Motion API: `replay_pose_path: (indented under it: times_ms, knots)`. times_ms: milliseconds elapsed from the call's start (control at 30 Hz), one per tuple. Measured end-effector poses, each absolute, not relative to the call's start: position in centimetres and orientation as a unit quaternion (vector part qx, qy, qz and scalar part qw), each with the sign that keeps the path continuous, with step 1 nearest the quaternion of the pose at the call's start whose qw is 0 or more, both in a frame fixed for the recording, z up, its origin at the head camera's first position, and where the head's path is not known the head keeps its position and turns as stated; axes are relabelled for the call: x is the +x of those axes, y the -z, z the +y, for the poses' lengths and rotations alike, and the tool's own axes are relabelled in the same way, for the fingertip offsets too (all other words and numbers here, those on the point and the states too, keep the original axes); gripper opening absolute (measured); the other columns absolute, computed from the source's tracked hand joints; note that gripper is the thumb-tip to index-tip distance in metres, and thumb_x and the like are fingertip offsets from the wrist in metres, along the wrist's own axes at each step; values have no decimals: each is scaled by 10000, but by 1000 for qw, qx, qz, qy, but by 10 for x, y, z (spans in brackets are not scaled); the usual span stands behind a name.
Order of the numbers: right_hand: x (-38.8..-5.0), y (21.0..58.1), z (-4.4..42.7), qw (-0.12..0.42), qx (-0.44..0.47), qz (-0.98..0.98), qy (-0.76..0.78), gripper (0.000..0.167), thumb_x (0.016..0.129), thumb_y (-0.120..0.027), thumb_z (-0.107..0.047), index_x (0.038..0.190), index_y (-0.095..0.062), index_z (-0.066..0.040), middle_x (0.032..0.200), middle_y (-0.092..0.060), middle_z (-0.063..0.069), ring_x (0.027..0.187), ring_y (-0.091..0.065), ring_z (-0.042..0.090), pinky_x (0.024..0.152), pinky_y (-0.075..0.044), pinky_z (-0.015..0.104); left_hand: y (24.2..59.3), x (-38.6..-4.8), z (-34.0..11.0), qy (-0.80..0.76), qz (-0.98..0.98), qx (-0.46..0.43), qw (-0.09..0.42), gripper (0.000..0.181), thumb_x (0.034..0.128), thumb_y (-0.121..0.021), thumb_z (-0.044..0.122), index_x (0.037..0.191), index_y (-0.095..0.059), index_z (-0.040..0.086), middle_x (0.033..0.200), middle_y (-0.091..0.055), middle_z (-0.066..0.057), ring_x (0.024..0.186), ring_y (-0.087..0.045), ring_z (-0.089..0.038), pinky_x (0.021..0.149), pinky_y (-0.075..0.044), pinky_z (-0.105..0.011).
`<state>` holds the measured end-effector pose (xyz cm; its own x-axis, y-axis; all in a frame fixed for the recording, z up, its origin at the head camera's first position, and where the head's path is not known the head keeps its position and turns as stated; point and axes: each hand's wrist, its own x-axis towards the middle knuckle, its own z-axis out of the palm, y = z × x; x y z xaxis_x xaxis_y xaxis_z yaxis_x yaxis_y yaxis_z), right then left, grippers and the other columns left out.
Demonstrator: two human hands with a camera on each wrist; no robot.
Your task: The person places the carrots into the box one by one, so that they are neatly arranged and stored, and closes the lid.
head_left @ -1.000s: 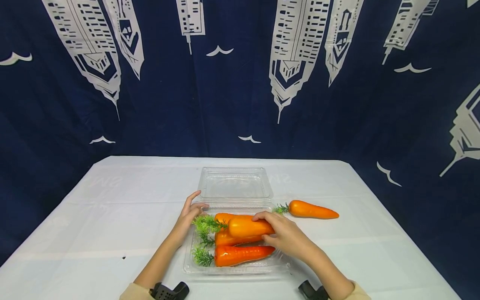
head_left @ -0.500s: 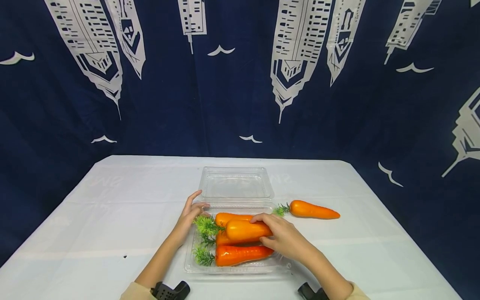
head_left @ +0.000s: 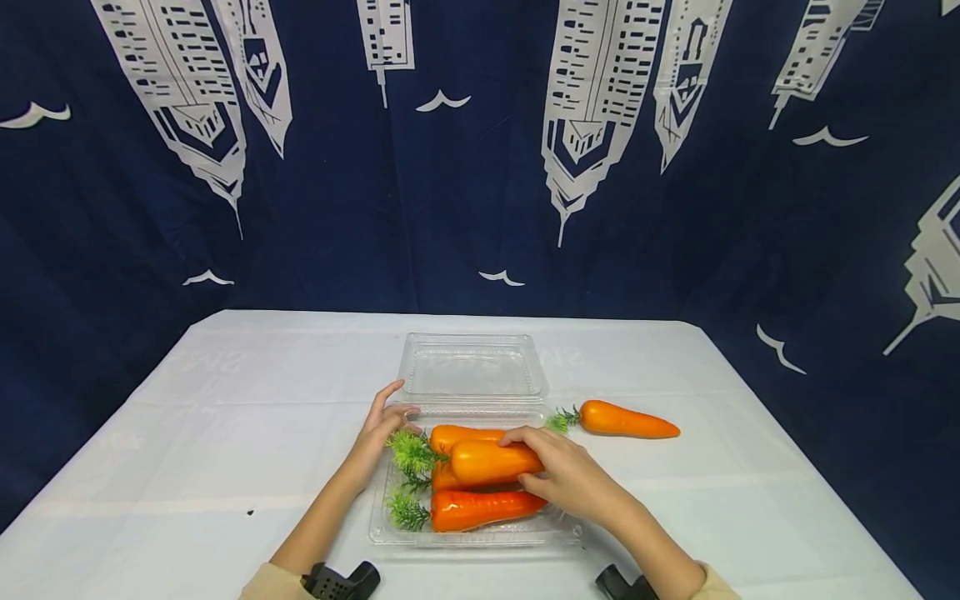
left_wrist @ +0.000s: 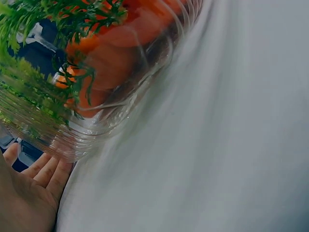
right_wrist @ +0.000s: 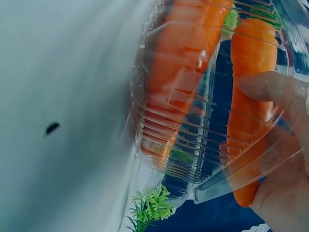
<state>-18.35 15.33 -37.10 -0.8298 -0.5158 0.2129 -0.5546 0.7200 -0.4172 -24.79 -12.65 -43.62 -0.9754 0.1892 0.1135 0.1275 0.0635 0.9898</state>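
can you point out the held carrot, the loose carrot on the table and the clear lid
held carrot (head_left: 491, 462), head view, middle of its visible orange body
loose carrot (head_left: 626, 419), head view, middle of its orange body
clear lid (head_left: 472, 367), head view, middle of its flat panel

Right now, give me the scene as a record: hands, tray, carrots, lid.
left hand: beside clear tray's left side, contact unclear
right hand: gripping top carrot over the tray
front carrot: in tray, leafy end left
loose carrot: on table, right of tray
lid: open, behind tray
backdrop: dark blue, white printed buildings
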Motion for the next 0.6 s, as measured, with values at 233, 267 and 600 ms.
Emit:
replay_pose_path:
  times_ms: [233,267,600]
  knots:
    - [-186,371,151,43,289,-926,-240,411,769,-656,-106,1145,-524,-203,1184,-582,-46,1096,-547,158,925,-447,401,438,-249,-126,-674,731,104,20,603,849,-377,100,1412,-198,224,1235,-517,-214,875,-618,-183,1040,-248,-540]
    - [-187,371,151,43,290,-925,-241,410,767,-656,-105,1144,-525,-202,1182,-583,-45,1095,-547,156,926,-446,401,438,-249,-126,-674,731,103,20,606,848,-378,101,1414,-197,223,1235,-518,-212,872,-618,-179,1041,-246,-540]
    - [-194,369,143,33,285,-924,-252,405,776,-635,-86,1149,-521,-195,1198,-577,-30,1086,-540,159,929,-439,414,436,-248,-126,-674,731,110,18,573,873,-375,92,1411,-210,199,1236,-515,-224,862,-615,-135,1043,-253,-514]
